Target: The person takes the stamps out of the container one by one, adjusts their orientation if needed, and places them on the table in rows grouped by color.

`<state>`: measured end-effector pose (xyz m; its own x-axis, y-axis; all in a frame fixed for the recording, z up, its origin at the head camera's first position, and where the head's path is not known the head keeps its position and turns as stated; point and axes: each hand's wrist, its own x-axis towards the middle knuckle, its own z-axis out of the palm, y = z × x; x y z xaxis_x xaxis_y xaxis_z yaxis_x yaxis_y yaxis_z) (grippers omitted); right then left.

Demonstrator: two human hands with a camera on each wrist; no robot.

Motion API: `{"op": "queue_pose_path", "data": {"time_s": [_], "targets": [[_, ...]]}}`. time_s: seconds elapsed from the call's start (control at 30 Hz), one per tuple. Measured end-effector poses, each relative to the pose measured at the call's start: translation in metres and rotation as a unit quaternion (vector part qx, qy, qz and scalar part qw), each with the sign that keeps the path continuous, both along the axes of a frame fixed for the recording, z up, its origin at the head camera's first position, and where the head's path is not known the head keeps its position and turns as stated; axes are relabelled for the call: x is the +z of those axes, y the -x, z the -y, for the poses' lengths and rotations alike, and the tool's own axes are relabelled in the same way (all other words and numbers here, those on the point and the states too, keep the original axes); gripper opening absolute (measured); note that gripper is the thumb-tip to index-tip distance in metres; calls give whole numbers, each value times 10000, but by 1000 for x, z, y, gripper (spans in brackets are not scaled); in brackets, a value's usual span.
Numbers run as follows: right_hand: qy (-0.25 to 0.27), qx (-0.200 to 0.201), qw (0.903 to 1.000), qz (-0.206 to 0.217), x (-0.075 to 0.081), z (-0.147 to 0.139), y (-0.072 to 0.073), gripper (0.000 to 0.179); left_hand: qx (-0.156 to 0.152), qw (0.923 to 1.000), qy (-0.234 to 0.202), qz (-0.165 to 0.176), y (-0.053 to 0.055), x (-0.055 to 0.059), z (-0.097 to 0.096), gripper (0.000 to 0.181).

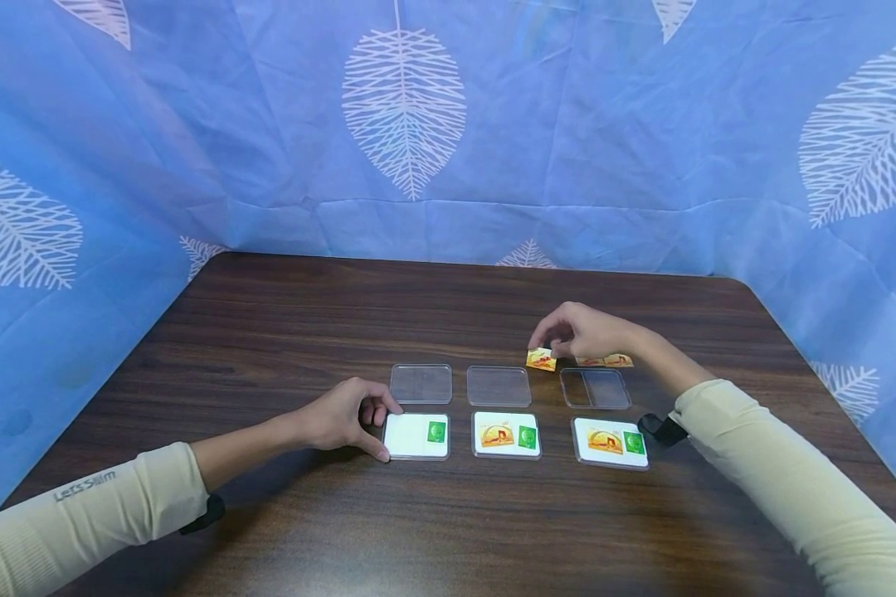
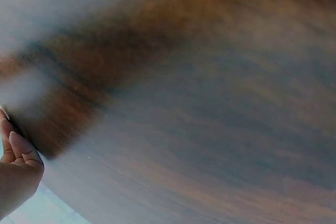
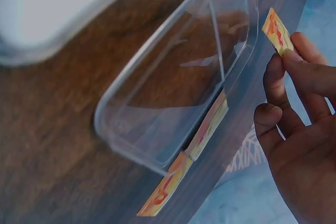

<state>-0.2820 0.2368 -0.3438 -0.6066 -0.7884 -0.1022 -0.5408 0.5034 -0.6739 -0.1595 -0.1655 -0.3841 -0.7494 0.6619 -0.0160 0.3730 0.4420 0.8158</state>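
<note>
My left hand (image 1: pixel 347 417) grips a flat clear case with a white inside (image 1: pixel 406 437) by its left side, index finger and thumb at the two left corners. A green square patch (image 1: pixel 436 432) shows on the white at right. In the left wrist view only part of this hand (image 2: pixel 21 163) appears, at the left edge. Behind the row, my right hand (image 1: pixel 584 330) pinches a small yellow-orange printed piece (image 1: pixel 541 359) between thumb and fingertips. The right wrist view shows this piece (image 3: pixel 278 32) raised at the fingertips, patterned in red and yellow.
Two more white cases, the middle one (image 1: pixel 490 448) and the right one (image 1: pixel 593 458), bear an orange picture and a green patch. Three clear trays (image 1: pixel 421 384) form a row behind. Two yellow-orange pieces (image 1: pixel 618 361) lie beyond the right tray (image 1: pixel 605 390), on the dark wooden table (image 1: pixel 328 307).
</note>
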Motion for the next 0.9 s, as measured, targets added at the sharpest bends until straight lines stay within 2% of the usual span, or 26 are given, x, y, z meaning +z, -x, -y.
{"op": "queue_pose_path", "data": {"time_s": [0.13, 0.4, 0.9], "targets": [[-75, -126, 9998, -119, -1, -4, 1, 33, 0, 10000, 3, -4, 0, 1, 0, 43], [-166, -237, 9996, -59, -3, -8, 3, 37, -1, 10000, 21, 12, -1, 2, -1, 43], [-308, -192, 9989, -297, -6, -11, 7, 39, 17, 10000, 44, 17, 1, 1, -1, 44]]}}
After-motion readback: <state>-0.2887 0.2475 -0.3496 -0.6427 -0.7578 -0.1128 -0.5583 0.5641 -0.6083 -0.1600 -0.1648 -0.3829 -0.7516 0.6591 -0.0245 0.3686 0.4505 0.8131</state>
